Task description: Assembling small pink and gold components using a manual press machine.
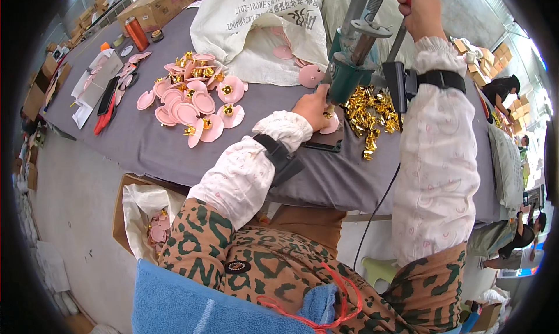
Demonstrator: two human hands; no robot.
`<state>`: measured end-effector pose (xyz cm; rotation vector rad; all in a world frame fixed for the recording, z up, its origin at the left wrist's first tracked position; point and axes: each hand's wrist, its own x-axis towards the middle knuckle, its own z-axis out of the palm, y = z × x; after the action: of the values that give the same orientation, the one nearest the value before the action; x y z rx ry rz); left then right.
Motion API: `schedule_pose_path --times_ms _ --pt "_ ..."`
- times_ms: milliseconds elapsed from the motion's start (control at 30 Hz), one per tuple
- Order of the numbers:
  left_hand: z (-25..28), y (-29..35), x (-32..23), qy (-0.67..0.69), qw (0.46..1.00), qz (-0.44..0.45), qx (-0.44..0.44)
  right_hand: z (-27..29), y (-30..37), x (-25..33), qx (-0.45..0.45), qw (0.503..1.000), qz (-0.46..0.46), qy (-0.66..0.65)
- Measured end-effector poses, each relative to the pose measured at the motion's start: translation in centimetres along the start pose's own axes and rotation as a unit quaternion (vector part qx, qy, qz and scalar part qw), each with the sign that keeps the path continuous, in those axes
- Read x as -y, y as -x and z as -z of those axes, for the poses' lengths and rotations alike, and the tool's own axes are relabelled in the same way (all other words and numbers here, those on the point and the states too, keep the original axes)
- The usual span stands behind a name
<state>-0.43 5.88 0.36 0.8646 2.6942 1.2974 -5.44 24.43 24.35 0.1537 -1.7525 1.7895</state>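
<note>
My right hand [423, 15] is closed round the red-tipped lever [398, 41] of a green hand press [351, 76]. Under the press head, my left hand [313, 108] pinches a pink disc [330, 124], partly hidden by the press and my fingers. Left of it lies a heap of pink discs [187, 108], several with a gold crown-shaped piece [229, 109] fixed on them. Right of the press is a pile of small shiny gold pieces [372, 110]. Behind the press, more pink discs [311, 76] spill from the mouth of a white woven sack [256, 48].
A grey cloth [268, 98] covers the table. At its left lie a dark phone [108, 95], a red item [106, 119] and an orange can [137, 33]. Below the table edge stands a lined carton [137, 203] with pink discs. A black cable [372, 220] hangs by my right arm.
</note>
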Motion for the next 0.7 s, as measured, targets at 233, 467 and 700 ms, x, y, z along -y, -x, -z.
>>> schedule_pose_path --times_ms 233,467,700 --pt "3.0 3.5 1.8 0.046 0.998 -0.007 -0.03 3.1 17.9 0.5 0.003 0.962 0.264 -0.069" --pt "0.5 1.0 -0.4 0.054 0.998 -0.03 0.007 7.8 28.7 -4.8 0.125 0.955 0.209 0.168" --pt "-1.1 1.5 0.9 -0.038 0.996 0.001 -0.08 2.2 11.1 3.2 0.037 0.896 0.345 0.279"
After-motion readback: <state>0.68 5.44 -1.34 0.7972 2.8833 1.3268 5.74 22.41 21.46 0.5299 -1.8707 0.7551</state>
